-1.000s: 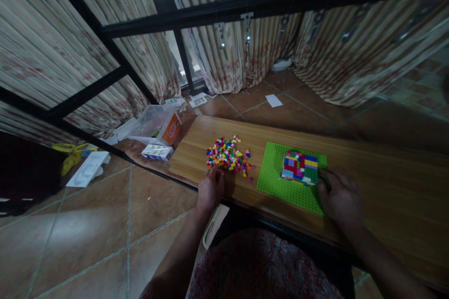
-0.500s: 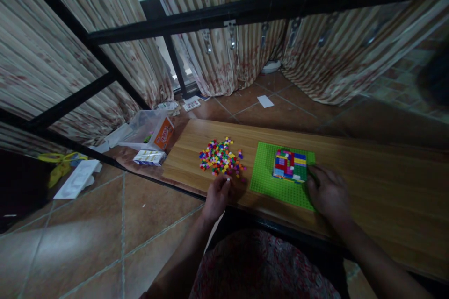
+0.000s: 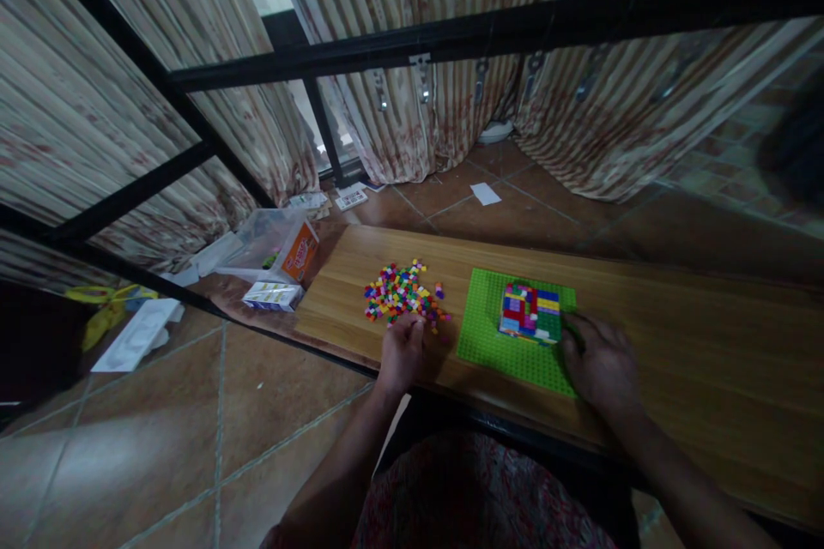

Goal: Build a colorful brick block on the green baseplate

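Fingers pinched, my left hand [image 3: 403, 352] is at the near edge of a loose pile of small colourful building bricks [image 3: 396, 290]. A tiny pale piece, which looks like a white brick [image 3: 418, 319], shows at its fingertips. My right hand [image 3: 603, 362] grips the right edge of a bright green studded baseplate [image 3: 480, 317]; some of its fingers are hidden. On that baseplate stands a low block built of multicoloured bricks [image 3: 531, 311], close to the right fingertips.
Both brick groups lie on a long wooden table [image 3: 360, 253]. Past its left end are a clear plastic bin [image 3: 267, 240] with an orange label and a small white-and-blue box [image 3: 274, 295]. A black metal frame [image 3: 451, 39] and curtains [image 3: 412, 137] stand beyond.
My left hand has moved slightly forward, closer to the pile, with its fingers still pinched. My right hand stays at the baseplate's edge. The whole view has shifted a little.
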`<act>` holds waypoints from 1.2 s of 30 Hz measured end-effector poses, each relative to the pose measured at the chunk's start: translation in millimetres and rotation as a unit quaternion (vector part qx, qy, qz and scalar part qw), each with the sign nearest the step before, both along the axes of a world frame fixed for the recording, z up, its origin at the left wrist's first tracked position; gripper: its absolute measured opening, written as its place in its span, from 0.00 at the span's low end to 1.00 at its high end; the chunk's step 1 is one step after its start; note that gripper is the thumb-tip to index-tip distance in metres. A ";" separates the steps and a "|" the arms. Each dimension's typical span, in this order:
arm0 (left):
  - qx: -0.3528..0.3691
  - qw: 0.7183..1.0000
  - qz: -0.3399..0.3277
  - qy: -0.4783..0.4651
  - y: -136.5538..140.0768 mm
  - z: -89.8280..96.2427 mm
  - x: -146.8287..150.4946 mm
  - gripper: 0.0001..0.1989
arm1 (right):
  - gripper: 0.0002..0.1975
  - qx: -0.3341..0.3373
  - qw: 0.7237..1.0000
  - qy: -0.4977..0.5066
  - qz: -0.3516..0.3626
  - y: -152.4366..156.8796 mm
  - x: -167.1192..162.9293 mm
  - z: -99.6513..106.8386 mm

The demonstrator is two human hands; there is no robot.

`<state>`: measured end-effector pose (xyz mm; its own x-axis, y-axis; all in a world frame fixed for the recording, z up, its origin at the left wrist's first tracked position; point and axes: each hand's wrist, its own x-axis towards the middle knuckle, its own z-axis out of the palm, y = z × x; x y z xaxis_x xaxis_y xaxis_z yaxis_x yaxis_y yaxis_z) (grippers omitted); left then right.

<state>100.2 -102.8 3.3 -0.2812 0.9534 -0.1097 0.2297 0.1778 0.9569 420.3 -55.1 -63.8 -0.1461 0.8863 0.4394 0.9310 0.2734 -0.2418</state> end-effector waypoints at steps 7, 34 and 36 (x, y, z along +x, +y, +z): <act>-0.019 0.984 -0.022 0.174 19.2 -4.4 -5.6 0.10 | 0.18 0.010 1.000 0.002 0.004 2.0 2.7 -4.3; 0.148 0.963 -0.162 0.157 30.2 18.3 70.7 0.11 | 0.18 -0.014 0.999 0.028 -0.024 0.0 -8.3 6.2; 0.139 0.958 -0.187 0.169 35.6 23.1 83.9 0.11 | 0.18 -0.015 0.999 0.035 -0.026 0.0 -9.6 7.9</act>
